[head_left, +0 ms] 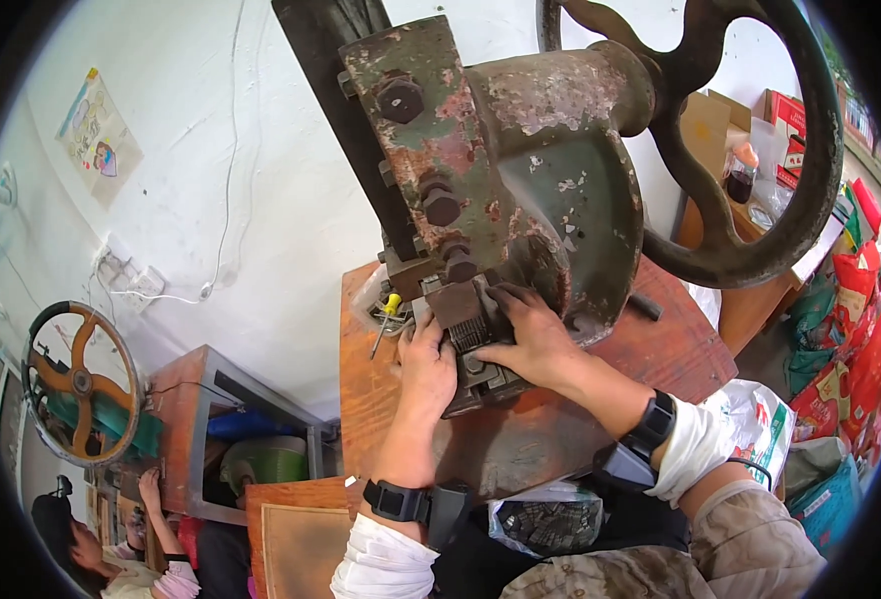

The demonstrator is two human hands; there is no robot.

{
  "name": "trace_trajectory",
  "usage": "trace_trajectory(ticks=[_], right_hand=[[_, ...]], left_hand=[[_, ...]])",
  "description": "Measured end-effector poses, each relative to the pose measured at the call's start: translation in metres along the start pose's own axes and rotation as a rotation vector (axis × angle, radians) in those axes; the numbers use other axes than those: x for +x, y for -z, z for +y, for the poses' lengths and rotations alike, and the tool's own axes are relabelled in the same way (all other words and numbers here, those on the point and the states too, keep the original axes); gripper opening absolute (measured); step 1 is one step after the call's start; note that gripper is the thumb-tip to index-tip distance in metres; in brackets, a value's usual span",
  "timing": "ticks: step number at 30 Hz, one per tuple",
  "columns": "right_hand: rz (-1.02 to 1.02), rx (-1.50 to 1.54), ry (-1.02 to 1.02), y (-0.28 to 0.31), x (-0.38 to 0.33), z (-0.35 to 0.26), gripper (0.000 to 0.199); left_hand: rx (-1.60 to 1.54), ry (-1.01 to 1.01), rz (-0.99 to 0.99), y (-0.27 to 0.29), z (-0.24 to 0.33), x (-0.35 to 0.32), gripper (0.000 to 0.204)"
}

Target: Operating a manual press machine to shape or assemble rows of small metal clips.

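A heavy hand press (560,130) with peeling green paint stands on a reddish wooden table (391,439). Below its ram sits a dark metal die block (468,334) with a ribbed face. My left hand (427,371) grips the block's left side, fingers pressed together and partly hidden. From the right, my right hand (538,341) holds it between thumb and darkened fingers; whether a small piece lies under them I cannot tell. Beside my left hand lies a screwdriver (391,307) with a yellow handle.
The press's large handwheel (810,150) rises at upper right. A clear bag of dark small parts (547,519) rests near my lap. Red and green packages (850,329) are piled at right. At lower left, another person (91,549) works near a second handwheel (81,382).
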State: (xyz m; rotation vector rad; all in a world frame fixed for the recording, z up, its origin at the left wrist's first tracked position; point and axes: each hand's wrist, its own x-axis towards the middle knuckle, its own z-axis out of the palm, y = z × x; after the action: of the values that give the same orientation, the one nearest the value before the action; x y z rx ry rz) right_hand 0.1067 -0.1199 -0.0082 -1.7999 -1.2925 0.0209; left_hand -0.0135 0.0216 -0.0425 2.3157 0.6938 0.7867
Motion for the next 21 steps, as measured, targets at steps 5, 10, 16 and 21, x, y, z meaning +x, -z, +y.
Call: trace_trajectory(ticks=[5, 10, 16, 21], right_hand=[[0.043, -0.081, 0.093, -0.007, 0.001, -0.001, 0.060], [0.102, -0.018, 0.087, -0.009, 0.003, 0.003, 0.056], [0.138, 0.008, 0.023, -0.018, 0.008, -0.006, 0.078], [0.098, 0.005, -0.002, -0.021, 0.017, 0.000, 0.081]], left_hand=[[-0.064, -0.012, -0.035, 0.002, -0.002, 0.008, 0.034], [0.236, 0.079, 0.137, 0.004, 0.034, -0.001, 0.030], [-0.072, 0.017, 0.181, -0.006, 0.002, 0.001, 0.031], [-0.340, 0.053, 0.093, -0.006, -0.008, 0.003, 0.033]])
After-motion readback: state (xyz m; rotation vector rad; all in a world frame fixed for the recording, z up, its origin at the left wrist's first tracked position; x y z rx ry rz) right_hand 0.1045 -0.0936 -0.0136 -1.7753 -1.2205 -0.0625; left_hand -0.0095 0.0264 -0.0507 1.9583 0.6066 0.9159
